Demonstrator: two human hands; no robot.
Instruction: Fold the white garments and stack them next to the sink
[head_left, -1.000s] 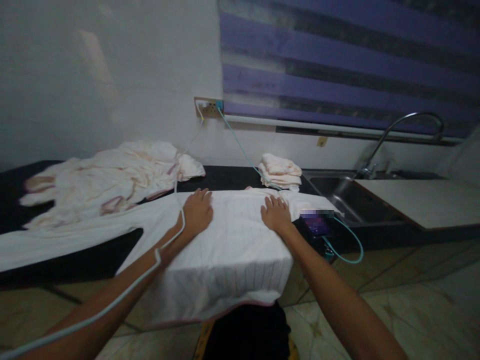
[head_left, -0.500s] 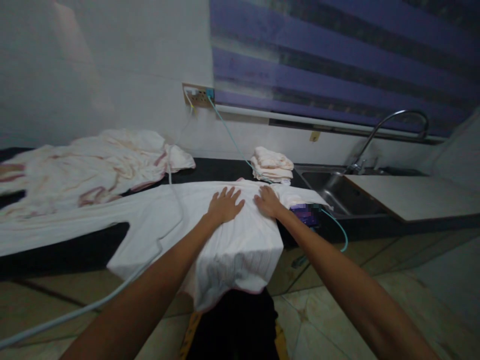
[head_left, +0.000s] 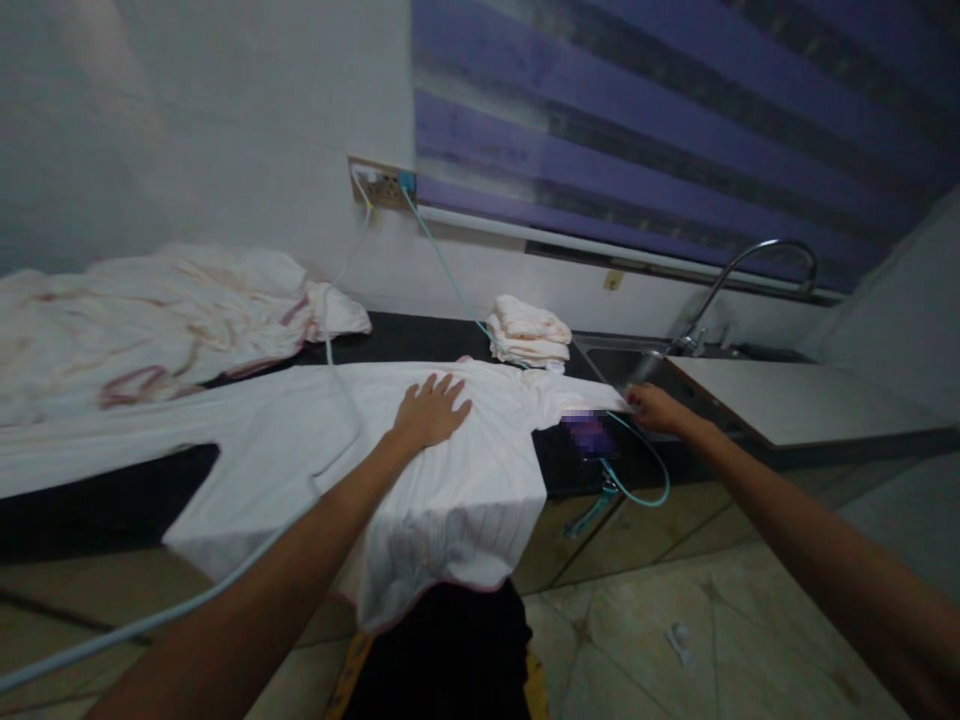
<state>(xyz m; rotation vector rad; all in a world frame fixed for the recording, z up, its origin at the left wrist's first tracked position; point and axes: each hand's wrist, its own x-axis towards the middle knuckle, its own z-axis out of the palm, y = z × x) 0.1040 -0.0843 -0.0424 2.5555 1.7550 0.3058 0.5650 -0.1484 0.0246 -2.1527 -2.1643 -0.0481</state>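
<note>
The left hand [head_left: 429,410] lay flat with its fingers [head_left: 442,385] spread wide, palm down on the large white ribbed cloth garment [head_left: 420,470], gripping nothing. The right hand [head_left: 651,408] reached out at three o'clock from the left, its fingers curled narrowly at the garment's far right tip [head_left: 607,400]; whether they pinched the fabric could not be told.

The garment was spread across the black countertop [head_left: 112,500], one long sleeve running toward nine o'clock and its lower hem hanging over the counter's front edge toward six o'clock. Just below the right hand, at about seven o'clock from it, lay a small blurred purple device [head_left: 589,433] with a teal cable [head_left: 645,480] looping off the counter edge. At twelve o'clock from the left hand sat a small stack of folded pale pink cloths [head_left: 529,332], near the steel sink [head_left: 622,362] and its curved tap [head_left: 750,270]. A heap of crumpled white and pink laundry [head_left: 150,320] lay at ten o'clock. A white cord [head_left: 225,580] ran along the left forearm.
</note>
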